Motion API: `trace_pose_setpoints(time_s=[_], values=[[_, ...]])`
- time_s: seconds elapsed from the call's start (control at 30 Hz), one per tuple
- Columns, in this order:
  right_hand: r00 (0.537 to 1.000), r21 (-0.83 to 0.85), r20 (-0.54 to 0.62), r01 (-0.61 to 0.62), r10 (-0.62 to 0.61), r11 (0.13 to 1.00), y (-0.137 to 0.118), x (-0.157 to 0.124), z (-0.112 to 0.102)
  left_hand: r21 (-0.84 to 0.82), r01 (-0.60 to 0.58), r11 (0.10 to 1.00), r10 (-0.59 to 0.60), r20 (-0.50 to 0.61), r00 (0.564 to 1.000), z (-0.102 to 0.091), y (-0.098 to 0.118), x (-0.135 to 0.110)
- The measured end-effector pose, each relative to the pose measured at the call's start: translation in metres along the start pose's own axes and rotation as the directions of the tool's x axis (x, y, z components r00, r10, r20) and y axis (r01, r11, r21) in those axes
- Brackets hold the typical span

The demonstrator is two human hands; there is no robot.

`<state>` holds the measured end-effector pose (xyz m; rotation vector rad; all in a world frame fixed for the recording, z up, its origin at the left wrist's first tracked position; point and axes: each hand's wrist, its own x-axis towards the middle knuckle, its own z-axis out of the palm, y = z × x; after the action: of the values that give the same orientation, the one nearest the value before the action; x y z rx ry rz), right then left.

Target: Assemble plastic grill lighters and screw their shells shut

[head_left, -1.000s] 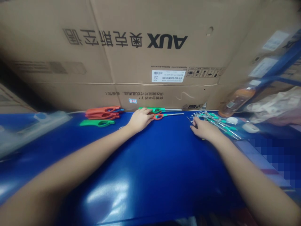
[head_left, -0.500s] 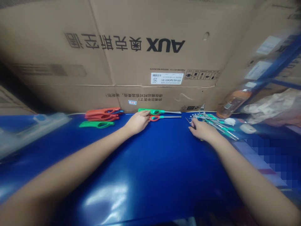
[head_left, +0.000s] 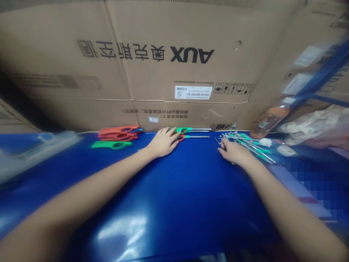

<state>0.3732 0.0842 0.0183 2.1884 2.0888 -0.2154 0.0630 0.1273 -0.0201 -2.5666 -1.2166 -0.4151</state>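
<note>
My left hand lies with fingers spread over a green long-nosed gas lighter and a red one. Both lighters point their metal tubes to the right, side by side along the cardboard. Closed fingers on my right hand hold a slim tool with a thin metal shaft; its handle is mostly hidden, with a bit of yellow under the palm. Just beyond that hand is a pile of metal lighter tubes with teal collars. Red lighter handles and a green handle lie farther left.
A big cardboard sheet stands behind the blue tabletop. At the right are an orange drink bottle, a white rounded object, plastic bags and a flat panel. Clear plastic lies at left.
My left hand has shifted slightly right and its fingers have spread out over the two lighters. My right hand stays almost in place with the slim tool.
</note>
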Motion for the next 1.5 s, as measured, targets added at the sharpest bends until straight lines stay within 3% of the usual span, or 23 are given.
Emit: trace_pose_setpoints(time_s=[0.5, 0.7, 0.97, 1.1, 1.27, 1.37, 1.5], values=[[1.000, -0.002, -0.017, 0.003, -0.003, 1.000, 0.002, 0.002, 0.002, 0.006, 0.066, 0.998, -0.066, -0.001, 0.998, -0.007, 0.000, -0.002], [0.990, -0.022, -0.115, 0.075, -0.077, 0.997, 0.007, 0.006, 0.006, -0.028, 0.108, 0.994, -0.110, -0.045, 0.993, -0.021, -0.004, -0.010], [0.942, -0.007, -0.299, 0.155, -0.150, 0.988, 0.007, 0.006, 0.014, -0.026, 0.084, 0.996, -0.086, -0.047, 0.995, -0.038, -0.014, -0.044], [0.897, 0.021, -0.381, 0.250, -0.224, 0.968, 0.000, 0.002, 0.011, 0.005, 0.138, 0.990, -0.138, -0.052, 0.989, -0.057, -0.037, -0.062], [0.830, 0.053, -0.445, 0.399, -0.336, 0.915, -0.010, -0.005, 0.009, 0.068, 0.293, 0.954, -0.287, -0.084, 0.954, -0.082, -0.092, -0.086], [0.766, 0.073, -0.501, 0.502, -0.403, 0.862, -0.013, -0.007, 0.011, 0.080, 0.365, 0.928, -0.360, -0.068, 0.930, -0.082, -0.116, -0.099], [0.710, 0.069, -0.535, 0.578, -0.459, 0.813, -0.015, -0.007, 0.015, 0.099, 0.417, 0.903, -0.413, -0.058, 0.909, -0.072, -0.125, -0.107]])
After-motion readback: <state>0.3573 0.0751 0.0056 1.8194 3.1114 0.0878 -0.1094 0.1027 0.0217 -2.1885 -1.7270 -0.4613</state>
